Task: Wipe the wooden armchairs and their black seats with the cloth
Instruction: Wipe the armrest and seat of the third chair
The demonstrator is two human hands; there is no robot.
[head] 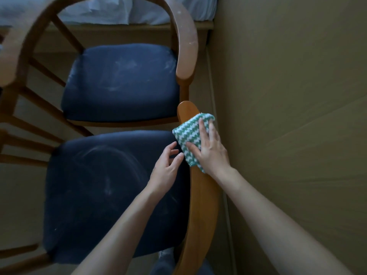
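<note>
While the right hand (pixel 208 153) is pressing the cloth (pixel 190 133) flat-fingered onto the near armchair's armrest (pixel 200 195), the left hand (pixel 166 167) is hovering beside it, loosely spread, seemingly holding nothing; off-centre pressure is risking the cloth slipping off.

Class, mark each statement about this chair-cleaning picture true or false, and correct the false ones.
1. The right hand presses the cloth onto the nearer chair's armrest. True.
2. The cloth is plain red. False: it is striped green and white.
3. The left hand grips the cloth. False: it holds nothing, its fingers relaxed above the nearer seat.
4. The farther seat shows pale smears. True.
</note>
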